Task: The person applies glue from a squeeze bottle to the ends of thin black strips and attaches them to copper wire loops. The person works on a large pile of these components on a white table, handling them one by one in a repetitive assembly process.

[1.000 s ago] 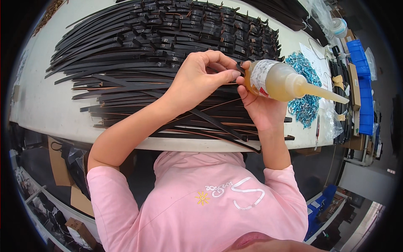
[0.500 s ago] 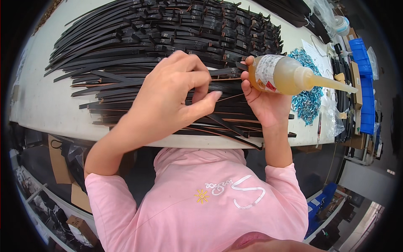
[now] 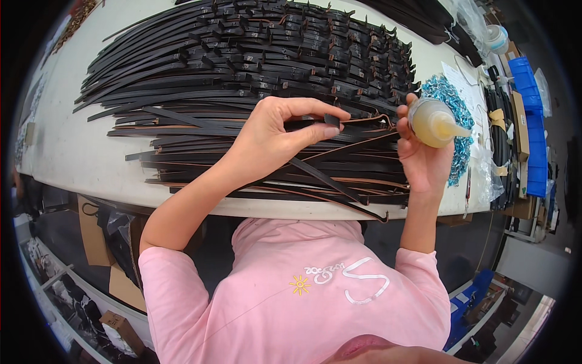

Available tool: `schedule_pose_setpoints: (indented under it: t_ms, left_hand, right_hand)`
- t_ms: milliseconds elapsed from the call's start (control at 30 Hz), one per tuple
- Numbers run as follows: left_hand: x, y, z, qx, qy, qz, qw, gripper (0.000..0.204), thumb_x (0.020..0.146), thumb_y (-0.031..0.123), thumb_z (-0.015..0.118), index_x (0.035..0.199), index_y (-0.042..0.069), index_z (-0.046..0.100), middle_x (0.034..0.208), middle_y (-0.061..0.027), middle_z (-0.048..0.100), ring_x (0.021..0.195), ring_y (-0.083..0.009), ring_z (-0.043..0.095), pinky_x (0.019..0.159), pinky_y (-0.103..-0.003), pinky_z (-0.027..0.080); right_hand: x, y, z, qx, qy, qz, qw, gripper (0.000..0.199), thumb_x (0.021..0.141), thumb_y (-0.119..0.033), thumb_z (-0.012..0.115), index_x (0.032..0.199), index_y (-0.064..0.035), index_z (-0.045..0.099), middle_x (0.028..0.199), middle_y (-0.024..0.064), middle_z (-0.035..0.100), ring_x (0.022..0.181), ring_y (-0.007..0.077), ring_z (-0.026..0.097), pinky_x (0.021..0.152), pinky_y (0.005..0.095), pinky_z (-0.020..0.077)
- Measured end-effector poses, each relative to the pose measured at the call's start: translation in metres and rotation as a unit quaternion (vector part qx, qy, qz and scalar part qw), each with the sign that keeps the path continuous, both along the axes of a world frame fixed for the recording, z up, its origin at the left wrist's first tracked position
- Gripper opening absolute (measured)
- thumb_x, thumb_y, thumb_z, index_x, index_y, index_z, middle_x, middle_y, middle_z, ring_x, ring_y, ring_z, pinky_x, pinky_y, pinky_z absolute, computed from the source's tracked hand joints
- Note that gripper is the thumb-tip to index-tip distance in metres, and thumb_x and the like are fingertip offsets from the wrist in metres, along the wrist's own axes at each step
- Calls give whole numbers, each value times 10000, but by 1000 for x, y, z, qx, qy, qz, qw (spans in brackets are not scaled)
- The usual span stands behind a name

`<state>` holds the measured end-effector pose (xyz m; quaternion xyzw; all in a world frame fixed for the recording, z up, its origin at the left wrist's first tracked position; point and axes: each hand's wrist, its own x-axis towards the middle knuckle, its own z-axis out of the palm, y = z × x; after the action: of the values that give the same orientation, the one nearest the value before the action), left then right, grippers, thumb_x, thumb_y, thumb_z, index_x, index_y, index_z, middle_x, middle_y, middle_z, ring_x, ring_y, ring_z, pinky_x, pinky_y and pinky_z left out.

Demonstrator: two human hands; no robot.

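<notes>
My left hand point(image 3: 276, 136) pinches a black leather strap point(image 3: 331, 120) between thumb and fingertips, above the pile. In my right hand point(image 3: 424, 164) is a squeeze bottle point(image 3: 431, 121) of yellowish liquid, its pointed nozzle tilted to the right. The strap's brown edge curves from my left fingertips toward the right hand; whether the right fingers touch it is hard to see. Under and beyond both hands spreads a large pile of black straps point(image 3: 200, 79), many with folded ends standing up on the right side.
A heap of small blue-and-silver metal parts point(image 3: 459, 145) lies right of the bottle, beside clear plastic bags point(image 3: 488, 182). Blue bins point(image 3: 528, 121) stand at the far right. A white jar point(image 3: 497, 39) is at the back right. The white table's front edge point(image 3: 291, 209) runs before my body.
My left hand has closed its fingertips on the strap. My right hand has moved right with the bottle, whose nozzle now appears shorter and turned more toward the camera.
</notes>
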<state>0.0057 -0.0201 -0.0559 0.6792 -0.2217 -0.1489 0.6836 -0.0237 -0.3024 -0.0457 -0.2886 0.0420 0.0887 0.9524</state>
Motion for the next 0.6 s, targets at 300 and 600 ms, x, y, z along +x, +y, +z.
schedule_pose_setpoints:
  t_ms: [300, 600]
  left_hand:
    - [-3, 7, 7, 91, 9, -75, 993, 237, 854, -95, 599, 1062, -8, 672, 1146, -95, 716, 858, -95, 649, 758, -240, 545]
    - [-7, 1, -15, 77, -164, 49, 982, 206, 830, -83, 686, 1015, 6, 701, 972, -79, 733, 801, -165, 738, 738, -258, 594]
  right_hand:
    - [-5, -10, 20, -295, -159, -286, 898, 628, 985, -388, 571, 1376, 84, 437, 1166, 279, 607, 1120, 384, 647, 955, 462, 579]
    - [5, -3, 13, -346, -162, -372, 846, 651, 960, -427, 604, 1377, 52, 460, 1147, 229, 619, 1065, 379, 654, 967, 485, 550]
